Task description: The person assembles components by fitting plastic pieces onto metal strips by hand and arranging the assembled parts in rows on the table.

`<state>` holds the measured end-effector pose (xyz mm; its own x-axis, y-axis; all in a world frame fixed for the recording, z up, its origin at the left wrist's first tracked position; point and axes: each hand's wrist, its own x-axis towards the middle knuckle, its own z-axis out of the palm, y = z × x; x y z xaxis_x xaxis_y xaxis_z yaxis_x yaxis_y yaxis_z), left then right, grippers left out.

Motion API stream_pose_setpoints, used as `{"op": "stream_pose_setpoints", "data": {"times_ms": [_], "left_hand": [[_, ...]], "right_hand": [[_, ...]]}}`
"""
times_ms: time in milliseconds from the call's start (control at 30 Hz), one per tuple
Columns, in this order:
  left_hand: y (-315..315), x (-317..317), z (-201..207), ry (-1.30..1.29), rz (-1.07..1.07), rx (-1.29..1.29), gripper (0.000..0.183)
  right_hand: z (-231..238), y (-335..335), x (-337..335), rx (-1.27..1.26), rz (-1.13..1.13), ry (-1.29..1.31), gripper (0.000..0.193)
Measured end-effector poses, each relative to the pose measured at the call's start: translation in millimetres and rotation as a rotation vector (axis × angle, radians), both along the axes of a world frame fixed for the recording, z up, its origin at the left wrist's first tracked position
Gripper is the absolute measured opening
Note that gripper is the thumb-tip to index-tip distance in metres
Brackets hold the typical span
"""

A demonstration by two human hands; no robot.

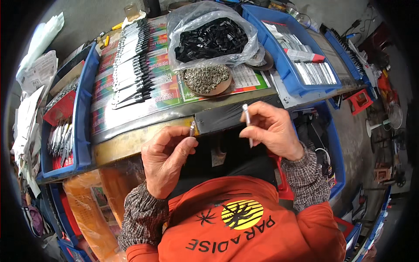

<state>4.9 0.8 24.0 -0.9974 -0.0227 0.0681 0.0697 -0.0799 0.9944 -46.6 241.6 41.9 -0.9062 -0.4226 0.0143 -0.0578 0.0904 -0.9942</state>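
In front of my lap, off the bench's near edge, my left hand (167,159) pinches a small shiny metal piece (192,126) between thumb and fingertips. My right hand (274,131) is a little farther right and higher. Its thumb and fingers are closed on a slim silvery rod (246,114), held almost upright with its wider end on top. The two pieces are apart. Beyond my hands, a heap of small metal parts (206,78) lies on a round dish. Behind it, a clear plastic bag (251,32) sits open, full of black plastic parts (214,39).
Slim white-and-black pieces (131,65) lie in a long overlapping row on the bench. A blue tray (89,83) with small parts stands left; another blue tray (279,56) at the right holds flat silvery pieces. An orange plastic seat (87,214) is below left. The bench edge (131,150) runs close by.
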Motion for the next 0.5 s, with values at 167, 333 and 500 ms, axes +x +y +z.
{"op": "stream_pose_setpoints", "data": {"times_ms": [167, 333, 500], "left_hand": [[2, 1, 0, -0.079, -0.076, 0.019, 0.016], [7, 2, -8, -0.087, -0.105, 0.141, 0.013], [10, 1, -18, -0.053, -0.14, 0.25, 0.011]], "right_hand": [[-13, -27, 11, -0.104, 0.133, -0.09, 0.038], [-25, -42, 17, -0.141, 0.184, -0.057, 0.04], [-33, -50, 22, -0.134, 0.148, 0.021, 0.04]]}}
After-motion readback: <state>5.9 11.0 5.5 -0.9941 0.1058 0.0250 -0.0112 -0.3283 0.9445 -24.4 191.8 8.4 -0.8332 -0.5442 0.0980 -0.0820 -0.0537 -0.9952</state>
